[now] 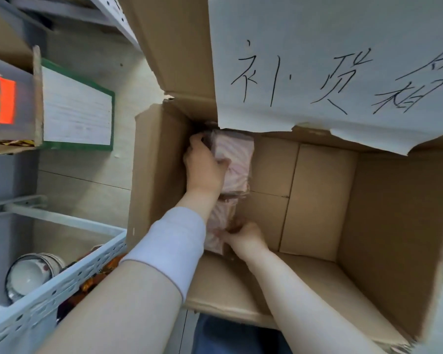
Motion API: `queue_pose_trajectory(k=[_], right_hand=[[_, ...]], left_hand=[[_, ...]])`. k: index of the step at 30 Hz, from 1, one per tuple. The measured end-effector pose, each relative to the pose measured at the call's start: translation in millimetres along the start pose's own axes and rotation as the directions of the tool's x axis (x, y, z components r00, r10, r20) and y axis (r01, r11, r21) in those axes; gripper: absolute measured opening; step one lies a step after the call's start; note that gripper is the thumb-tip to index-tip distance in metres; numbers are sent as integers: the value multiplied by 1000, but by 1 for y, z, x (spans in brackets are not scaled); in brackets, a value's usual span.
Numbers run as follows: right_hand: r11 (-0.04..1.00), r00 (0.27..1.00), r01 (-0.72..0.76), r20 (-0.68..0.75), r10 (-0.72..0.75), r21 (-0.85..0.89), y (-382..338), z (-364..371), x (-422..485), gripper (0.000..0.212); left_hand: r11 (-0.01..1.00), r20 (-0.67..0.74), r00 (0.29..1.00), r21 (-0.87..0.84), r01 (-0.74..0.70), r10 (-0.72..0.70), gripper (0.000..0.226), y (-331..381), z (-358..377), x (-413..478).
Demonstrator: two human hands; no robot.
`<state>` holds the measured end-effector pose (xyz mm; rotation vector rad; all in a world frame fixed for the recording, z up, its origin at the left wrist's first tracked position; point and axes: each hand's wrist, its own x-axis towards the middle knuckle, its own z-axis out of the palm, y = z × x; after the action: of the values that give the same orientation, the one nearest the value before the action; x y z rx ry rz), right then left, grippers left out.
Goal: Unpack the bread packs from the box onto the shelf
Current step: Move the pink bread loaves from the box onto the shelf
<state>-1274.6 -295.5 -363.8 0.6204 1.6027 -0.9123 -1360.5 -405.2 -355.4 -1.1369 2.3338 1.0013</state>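
Head view, looking down into an open cardboard box [384, 213]. Two bread packs in pink-striped wrappers lie inside it, end to end along the left wall. The far pack [237, 154] sits in the far left corner. The near pack [219, 221] lies just in front of it.

The left hand [205, 166], in a pale sleeve, has its grip closed round the far pack, thumb on top and fingers down its left side. The right hand [244, 238] has its grip closed on the near pack's right edge, fingers curled.

A white paper [330, 60] with handwritten characters covers the box's far flap. Left of the box stands a grey metal shelf [62, 284], with stacked white bowls [28, 275] on it.
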Motion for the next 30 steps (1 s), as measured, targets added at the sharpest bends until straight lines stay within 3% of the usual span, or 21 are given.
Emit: queue_pose_trajectory(k=[5, 11, 16, 19, 22, 26, 30], right_hand=[[998, 997, -52, -46, 55, 45, 14, -43, -34, 41], [993, 980, 26, -200, -2, 116, 24, -99, -118, 69], [977, 964, 212, -168, -207, 11, 21, -108, -215, 56], [942, 937, 335, -90, -337, -36, 20, -95, -276, 42], [874, 879, 476, 14, -477, -103, 20, -65, -348, 31], [727, 747, 665, 162, -645, -172, 24, 0, -451, 26], [550, 579, 814, 326, -747, -185, 32, 89, -551, 17]], left_hand=[[999, 76, 997, 34, -18, 15, 47, 6, -23, -21], [964, 13, 1000, -267, 0, 4, 44, 9, -84, -98], [895, -139, 989, -446, -22, -45, 40, -7, -164, -206], [784, -259, 962, -613, -93, -89, 33, -31, -216, -279], [636, -362, 925, -742, -212, -113, 29, -58, -273, -364], [549, -506, 845, -762, -343, -175, 8, -105, -348, -477], [560, -656, 714, -697, -448, -245, 25, -168, -422, -590]])
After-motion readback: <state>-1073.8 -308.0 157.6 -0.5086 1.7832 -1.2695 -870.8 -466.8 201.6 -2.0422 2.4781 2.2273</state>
